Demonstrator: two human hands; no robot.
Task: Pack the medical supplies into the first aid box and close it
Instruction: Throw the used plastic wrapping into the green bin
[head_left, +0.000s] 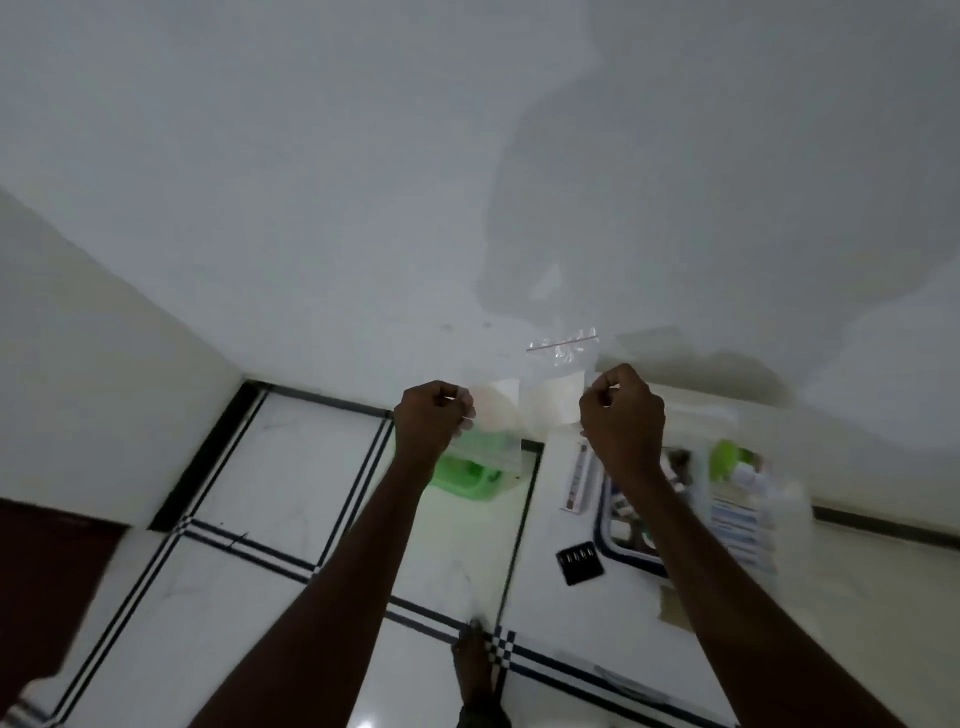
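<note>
Clear zip bag (540, 400) pinched between hands (527, 415), above floor.

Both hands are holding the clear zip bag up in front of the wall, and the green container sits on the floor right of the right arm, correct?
Not quite. The head view shows both hands, left hand and right hand, holding up the clear zip bag, but the green container sits on the floor between the arms, left of the right arm.

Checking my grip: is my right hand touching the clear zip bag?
Touching. The head view shows the right hand pinching the clear zip bag's edge.
</note>
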